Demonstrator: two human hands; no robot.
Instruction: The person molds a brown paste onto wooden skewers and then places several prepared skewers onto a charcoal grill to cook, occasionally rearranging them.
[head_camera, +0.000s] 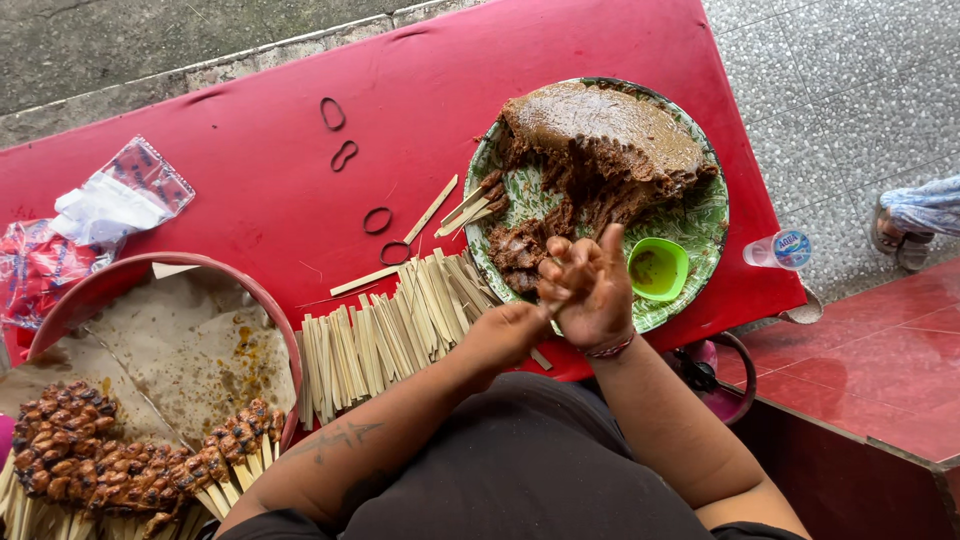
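My right hand (590, 285) is raised over the near rim of a green patterned plate (700, 220), fingers smeared and curled around a small lump of brown minced meat. My left hand (500, 335) is closed on a flat bamboo stick whose tip meets the right hand. The plate holds a large mound of brown meat paste (600, 135) and a small green cup (658, 268). A pile of bare bamboo sticks (390, 335) lies on the red table (250, 180) just left of my hands.
A round basin (250, 290) lined with brown paper holds finished meat skewers (120, 460) at the lower left. Several rubber bands (345, 155) and plastic bags (110, 205) lie on the table. A water bottle (780, 250) sits at the right edge; another person's foot (915, 215) shows beyond.
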